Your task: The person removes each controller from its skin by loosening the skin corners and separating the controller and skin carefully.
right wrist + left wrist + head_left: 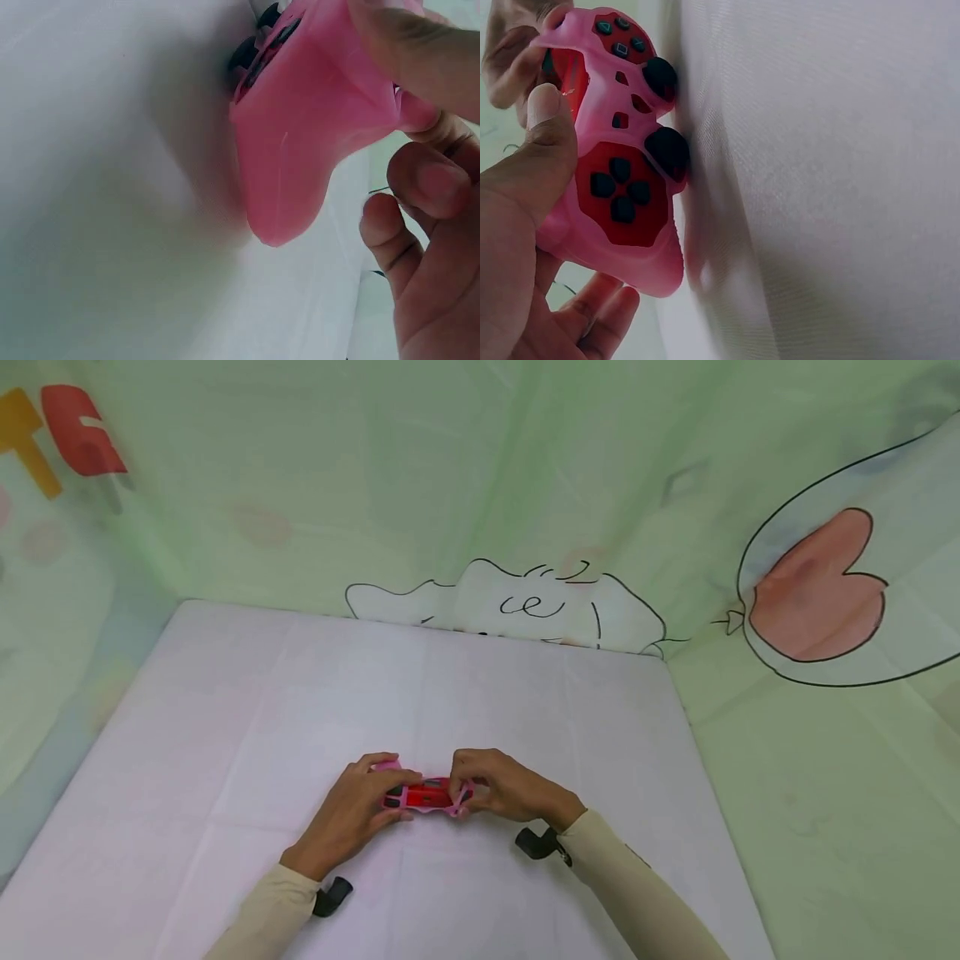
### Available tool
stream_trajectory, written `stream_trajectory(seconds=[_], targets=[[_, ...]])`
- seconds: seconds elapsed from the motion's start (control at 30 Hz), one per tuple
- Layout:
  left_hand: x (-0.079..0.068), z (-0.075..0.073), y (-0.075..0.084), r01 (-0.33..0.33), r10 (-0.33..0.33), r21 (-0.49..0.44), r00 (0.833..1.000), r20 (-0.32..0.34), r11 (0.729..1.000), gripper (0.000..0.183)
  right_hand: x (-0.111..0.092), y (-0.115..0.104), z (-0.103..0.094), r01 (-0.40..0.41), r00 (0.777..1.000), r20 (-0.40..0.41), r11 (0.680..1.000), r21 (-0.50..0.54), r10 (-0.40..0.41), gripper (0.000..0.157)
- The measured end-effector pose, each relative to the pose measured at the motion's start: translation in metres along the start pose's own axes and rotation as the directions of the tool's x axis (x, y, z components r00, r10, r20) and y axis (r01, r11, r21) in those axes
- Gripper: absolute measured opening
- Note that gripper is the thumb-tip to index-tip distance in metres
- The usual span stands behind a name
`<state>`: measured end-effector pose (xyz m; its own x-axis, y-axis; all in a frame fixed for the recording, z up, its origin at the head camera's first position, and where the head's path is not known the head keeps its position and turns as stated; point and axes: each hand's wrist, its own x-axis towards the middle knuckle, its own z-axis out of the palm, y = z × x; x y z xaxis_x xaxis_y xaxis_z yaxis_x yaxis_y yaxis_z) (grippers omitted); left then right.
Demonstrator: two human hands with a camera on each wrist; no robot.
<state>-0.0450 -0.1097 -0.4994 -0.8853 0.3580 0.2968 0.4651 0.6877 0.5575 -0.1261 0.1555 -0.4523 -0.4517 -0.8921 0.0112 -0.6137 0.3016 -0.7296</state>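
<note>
Over white cloth (360, 693), left hand (347, 817) and right hand (506, 785) grip a controller (429, 798) (left wrist alone shows its D-pad (622, 207)).

The left grip (514, 217) holds a red controller (646, 214) in a pink cover (600, 105), black thumbsticks (667, 152) facing the white worktop (840, 180), while the right grip (511, 60) pinches the cover's edge at the upper end.
</note>
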Motion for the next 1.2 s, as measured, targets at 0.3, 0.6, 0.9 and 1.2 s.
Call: stream_trajectory(seconds=[0.3,0.6,0.9,1.2], targets=[[0.001,-0.003,0.001,0.048,-0.048,-0.012,0.999,0.024,0.999,0.049,-0.011,0.004,0.004,-0.013,0.999,-0.044,0.999,0.046,0.015,0.012],[0.001,-0.003,0.000,0.066,-0.064,-0.050,0.997,0.037,0.997,0.048,-0.021,0.013,0.009,-0.045,0.997,-0.069,0.999,0.016,0.046,0.018],[0.001,-0.002,-0.003,0.091,-0.084,-0.104,0.994,0.067,0.990,0.048,-0.029,0.028,0.022,-0.146,0.962,-0.191,0.959,0.242,0.194,0.019],[0.003,-0.003,-0.002,0.071,-0.067,-0.091,0.996,0.051,0.993,0.048,-0.024,0.015,0.057,-0.186,0.879,-0.419,0.973,0.137,0.227,0.058]])
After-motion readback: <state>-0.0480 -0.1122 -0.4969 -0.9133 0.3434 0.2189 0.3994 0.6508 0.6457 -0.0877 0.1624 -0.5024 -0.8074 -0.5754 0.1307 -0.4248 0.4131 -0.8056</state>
